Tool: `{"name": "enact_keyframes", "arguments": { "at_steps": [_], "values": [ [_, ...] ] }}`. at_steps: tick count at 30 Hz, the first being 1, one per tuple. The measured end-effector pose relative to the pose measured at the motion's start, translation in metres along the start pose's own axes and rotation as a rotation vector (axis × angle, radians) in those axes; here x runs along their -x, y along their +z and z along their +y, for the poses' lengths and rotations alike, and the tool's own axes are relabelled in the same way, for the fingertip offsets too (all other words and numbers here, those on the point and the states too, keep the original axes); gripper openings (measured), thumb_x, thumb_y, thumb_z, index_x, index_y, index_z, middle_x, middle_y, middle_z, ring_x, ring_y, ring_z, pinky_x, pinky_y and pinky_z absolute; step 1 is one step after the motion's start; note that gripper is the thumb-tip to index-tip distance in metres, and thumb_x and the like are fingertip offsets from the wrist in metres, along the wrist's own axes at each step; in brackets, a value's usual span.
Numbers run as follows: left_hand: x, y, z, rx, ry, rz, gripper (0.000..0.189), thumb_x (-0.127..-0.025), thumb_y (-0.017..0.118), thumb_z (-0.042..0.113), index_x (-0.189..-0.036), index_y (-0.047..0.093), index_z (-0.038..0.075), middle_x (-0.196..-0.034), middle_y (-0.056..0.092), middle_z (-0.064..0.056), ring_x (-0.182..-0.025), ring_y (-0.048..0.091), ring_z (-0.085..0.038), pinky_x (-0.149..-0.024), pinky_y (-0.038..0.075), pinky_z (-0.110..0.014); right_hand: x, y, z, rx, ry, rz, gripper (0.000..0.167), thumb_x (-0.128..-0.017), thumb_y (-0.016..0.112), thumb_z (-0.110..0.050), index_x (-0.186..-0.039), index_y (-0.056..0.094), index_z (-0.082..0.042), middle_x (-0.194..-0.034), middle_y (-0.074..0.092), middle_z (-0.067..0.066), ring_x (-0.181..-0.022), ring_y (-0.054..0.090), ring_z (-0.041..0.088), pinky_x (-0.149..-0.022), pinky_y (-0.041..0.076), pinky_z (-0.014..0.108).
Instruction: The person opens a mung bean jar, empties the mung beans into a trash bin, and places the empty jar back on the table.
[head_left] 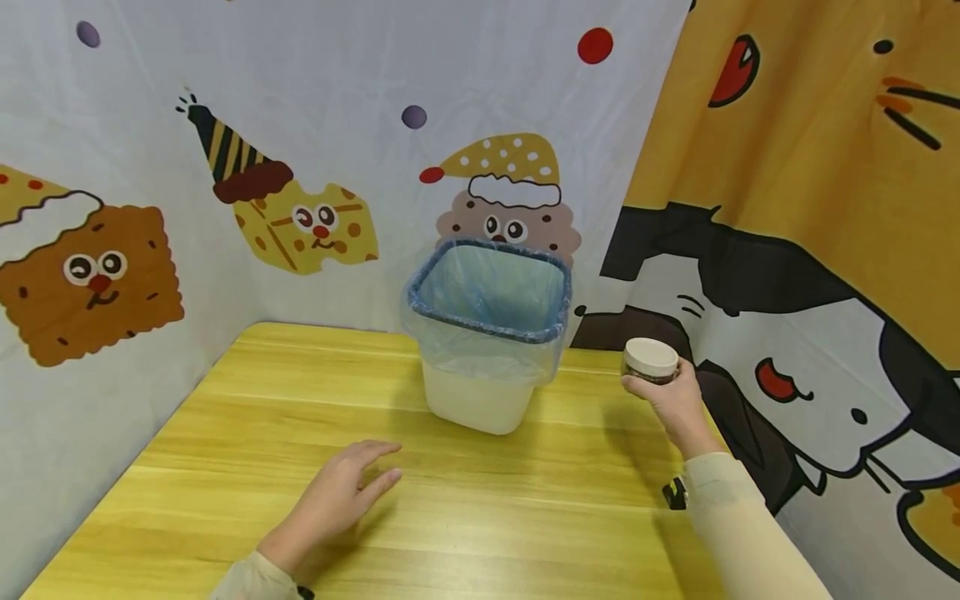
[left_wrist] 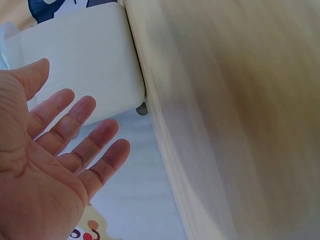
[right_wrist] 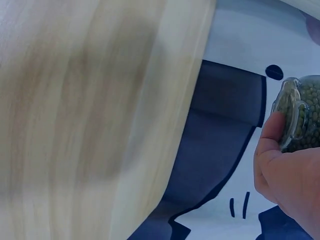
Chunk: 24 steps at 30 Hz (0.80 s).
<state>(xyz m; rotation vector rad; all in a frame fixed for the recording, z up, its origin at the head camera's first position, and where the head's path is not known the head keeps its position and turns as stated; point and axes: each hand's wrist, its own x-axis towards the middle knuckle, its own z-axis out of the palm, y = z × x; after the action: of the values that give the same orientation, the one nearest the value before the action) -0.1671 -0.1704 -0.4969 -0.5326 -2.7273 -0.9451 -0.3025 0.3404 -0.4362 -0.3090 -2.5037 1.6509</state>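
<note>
My right hand grips a small clear jar with a cream lid, held above the table's right side. In the right wrist view the jar shows small green beans through its wall, and the thumb of the right hand lies against it. A whitish bin stands at the back middle of the table, lined with a clear plastic bag under a blue rim. My left hand hovers in front of the bin, apart from it. Its fingers are spread and hold nothing.
The wooden table has its left edge beside a white cartoon curtain. A yellow curtain with a large cartoon animal hangs close along the right side. Both sleeves end in bands at the wrists.
</note>
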Motion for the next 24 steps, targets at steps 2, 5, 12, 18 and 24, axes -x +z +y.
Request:
{"name": "enact_keyframes", "arguments": {
  "at_steps": [2,5,12,18,24],
  "values": [
    [-0.001,0.0,0.001,0.001,0.004,0.001,0.04,-0.102,0.075,0.029,-0.139,0.071,0.013,-0.137,0.074,-0.009,-0.124,0.072,-0.032,-0.094,0.064,-0.046,0.002,-0.001,-0.002,-0.013,-0.01,-0.003,0.12,-0.09,0.088,-0.03,-0.171,0.002,-0.006,-0.17,0.027,0.026,-0.152,0.038,0.041,-0.125,0.038,0.056],
    [-0.001,0.002,0.002,0.012,0.002,-0.003,0.04,-0.102,0.075,0.028,-0.139,0.07,0.013,-0.137,0.073,-0.01,-0.125,0.071,-0.033,-0.092,0.065,-0.046,0.004,-0.002,-0.006,-0.026,-0.024,-0.002,0.119,-0.09,0.088,-0.028,-0.171,0.003,-0.006,-0.17,0.027,0.025,-0.152,0.038,0.04,-0.124,0.038,0.056],
    [0.0,0.004,0.004,0.064,-0.014,-0.007,0.041,-0.103,0.073,0.03,-0.14,0.07,0.012,-0.139,0.072,-0.013,-0.128,0.069,-0.037,-0.09,0.066,-0.045,0.016,-0.004,-0.014,-0.04,-0.039,-0.001,0.115,-0.091,0.088,-0.029,-0.171,0.008,-0.007,-0.17,0.03,0.022,-0.153,0.038,0.038,-0.124,0.038,0.056],
    [0.0,0.005,0.005,0.098,-0.036,-0.008,0.041,-0.105,0.071,0.032,-0.14,0.07,0.011,-0.141,0.071,-0.012,-0.13,0.068,-0.039,-0.09,0.066,-0.046,0.026,-0.002,-0.022,-0.016,-0.059,-0.023,0.111,-0.091,0.088,-0.035,-0.171,0.016,-0.008,-0.168,0.035,0.022,-0.153,0.039,0.04,-0.126,0.037,0.06],
    [0.0,0.005,0.007,0.123,-0.061,-0.012,0.043,-0.105,0.07,0.034,-0.141,0.069,0.011,-0.144,0.069,-0.014,-0.132,0.066,-0.04,-0.088,0.067,-0.045,0.038,0.001,-0.029,-0.025,-0.079,-0.039,0.105,-0.091,0.087,-0.041,-0.17,0.023,-0.012,-0.165,0.041,0.017,-0.149,0.044,0.034,-0.123,0.04,0.056]
  ]
}}
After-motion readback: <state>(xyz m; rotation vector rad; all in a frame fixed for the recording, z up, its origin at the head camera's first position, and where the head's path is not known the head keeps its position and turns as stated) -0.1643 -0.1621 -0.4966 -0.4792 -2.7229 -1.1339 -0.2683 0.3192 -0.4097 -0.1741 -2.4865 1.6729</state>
